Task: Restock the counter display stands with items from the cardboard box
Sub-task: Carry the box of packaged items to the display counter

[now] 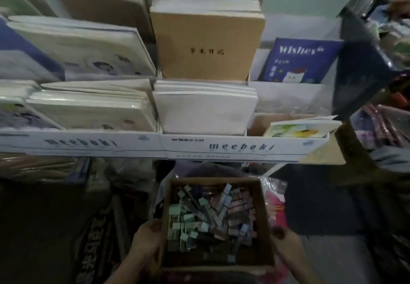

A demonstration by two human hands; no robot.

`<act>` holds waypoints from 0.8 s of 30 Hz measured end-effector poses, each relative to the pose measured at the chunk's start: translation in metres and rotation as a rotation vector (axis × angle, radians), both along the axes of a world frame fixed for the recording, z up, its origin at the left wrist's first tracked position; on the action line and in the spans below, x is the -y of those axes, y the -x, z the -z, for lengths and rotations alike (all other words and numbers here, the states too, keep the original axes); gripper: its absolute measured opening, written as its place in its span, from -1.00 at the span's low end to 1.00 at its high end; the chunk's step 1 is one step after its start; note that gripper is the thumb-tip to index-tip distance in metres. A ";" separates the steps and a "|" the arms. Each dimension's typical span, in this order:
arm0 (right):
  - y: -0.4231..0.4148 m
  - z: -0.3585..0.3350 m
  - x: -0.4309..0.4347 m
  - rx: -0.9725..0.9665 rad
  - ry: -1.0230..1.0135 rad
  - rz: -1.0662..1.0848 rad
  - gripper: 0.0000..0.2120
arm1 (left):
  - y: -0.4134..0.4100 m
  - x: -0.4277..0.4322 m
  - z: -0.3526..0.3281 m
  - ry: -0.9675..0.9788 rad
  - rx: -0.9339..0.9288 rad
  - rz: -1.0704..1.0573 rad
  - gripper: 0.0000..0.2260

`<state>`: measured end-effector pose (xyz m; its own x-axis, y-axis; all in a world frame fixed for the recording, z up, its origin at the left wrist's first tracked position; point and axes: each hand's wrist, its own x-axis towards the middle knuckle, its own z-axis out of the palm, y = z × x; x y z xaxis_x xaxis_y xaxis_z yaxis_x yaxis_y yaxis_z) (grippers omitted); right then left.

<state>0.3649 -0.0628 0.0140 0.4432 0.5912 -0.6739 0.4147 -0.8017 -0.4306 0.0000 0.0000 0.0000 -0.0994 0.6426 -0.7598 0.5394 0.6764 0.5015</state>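
Left hand (147, 238) grips the left wall of the cardboard box (263, 212), thumb lying at the rim and the other fingers hidden behind the wall. Right hand (286, 242) grips the right wall likewise, thumb at the rim. The box sits level between the two hands, open at the top. Between the thumbs, inside it, lies a loose heap of small packaged items (199, 217) in green, pink and blue; the picture is too blurred to tell their type. Beyond the fingertips, past the box's far wall, are crumpled plastic bags (275, 197). Further out stand two white display stands (241, 147) marked "meeboki", side by side. Their tiers hold white notebooks (204, 113), kraft-covered notebooks (208, 46) and a blue "Wishes" notebook (299, 61).
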 end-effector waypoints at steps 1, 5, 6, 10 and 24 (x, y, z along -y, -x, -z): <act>-0.001 0.005 -0.003 -0.002 -0.037 0.039 -0.93 | -0.002 -0.004 0.000 -0.004 -0.034 0.031 -0.79; -0.004 0.040 -0.006 0.020 -0.032 0.014 -0.85 | -0.006 0.002 0.035 -0.008 -0.037 -0.057 -0.74; -0.007 0.052 -0.005 0.021 -0.037 0.017 -0.87 | -0.004 0.004 0.048 0.003 -0.026 -0.081 -0.64; -0.011 0.089 -0.007 -0.026 0.000 0.007 -0.90 | -0.009 0.004 0.082 0.004 -0.008 -0.120 -0.75; -0.011 0.118 -0.005 -0.015 -0.019 0.057 -0.86 | -0.013 0.000 0.107 -0.077 -0.180 -0.052 -0.76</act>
